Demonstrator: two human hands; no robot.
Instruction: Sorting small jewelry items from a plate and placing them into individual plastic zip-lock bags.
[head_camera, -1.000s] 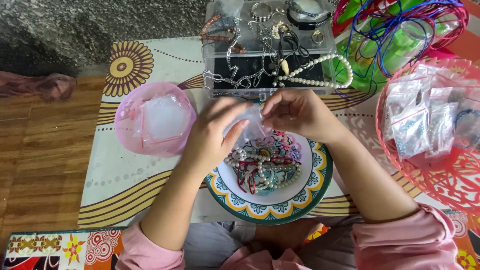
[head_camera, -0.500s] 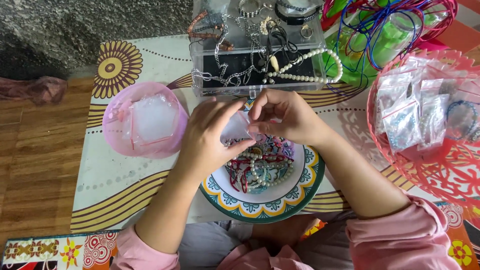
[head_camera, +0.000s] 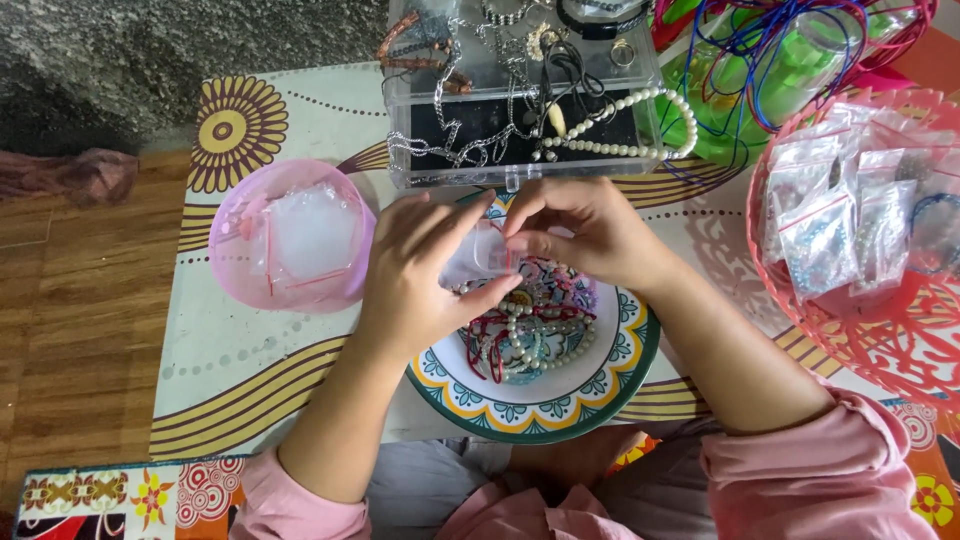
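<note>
Both hands pinch one small clear bag above the plate: left hand grasps its left end, right hand its right, long axis running left-right.

Soft, even daylight fills the scene; nothing is harshly lit and nothing sinks into darkness. Shadows are faint: a pale one lies on the patterned plate beneath the left hand and right hand, and a slightly deeper one under the forearms nearer the camera. Above the plate, the clear plastic box shows small white glints along its edges, and to the plate's right the little bags in the red basket catch mild glare. Focus is fairly sharp around the plate. Fine detail softens toward the frame's edges, and straight lines there bow slightly from the wide lens. Colours look vivid and saturated.
</note>
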